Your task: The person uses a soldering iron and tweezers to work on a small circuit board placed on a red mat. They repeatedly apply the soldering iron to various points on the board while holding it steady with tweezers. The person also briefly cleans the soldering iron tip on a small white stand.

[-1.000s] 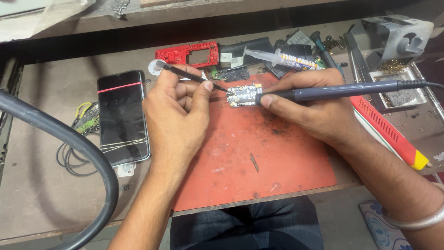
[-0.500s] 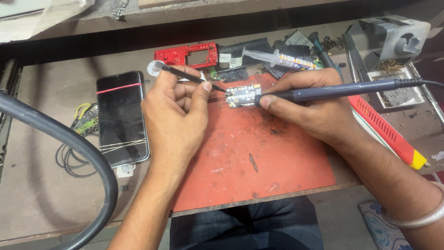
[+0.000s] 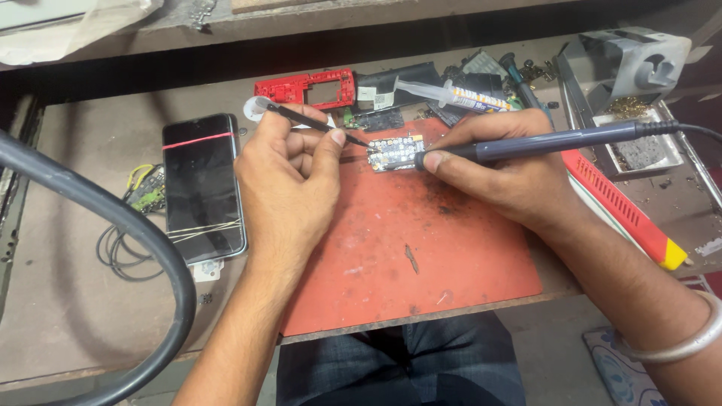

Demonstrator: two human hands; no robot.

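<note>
Sitting close against the near edge of the counter (image 3: 68,316), knees in dark trousers (image 3: 398,361) showing below. Resting both forearms across a worn red work mat (image 3: 421,256), a silver bangle (image 3: 677,346) circling the right wrist. Pinching slim black tweezers (image 3: 312,122) in the left hand (image 3: 289,188), grip narrow and closed around the tool, tips touching the left end of a small circuit board (image 3: 392,153). Holding a dark soldering iron (image 3: 541,143) pen-fashion in the right hand (image 3: 504,177), grip wrapped tight on the handle, tip meeting the board's right end, cord trailing off to the right. Lying at the far edge of the mat, between the two tool tips, that board. Judging by both tools on the board at once, soldering appearing to be mid-way: a joint being worked, nothing lifted clear, reassembly not begun. Lying left of the mat, a dark phone (image 3: 201,188) bound with a red band, loose wires (image 3: 120,248) beside it. Waiting farther off, a red phone frame (image 3: 308,89), a syringe of paste (image 3: 451,94), and at far right a grey iron stand (image 3: 632,68) over a metal tray.
</note>
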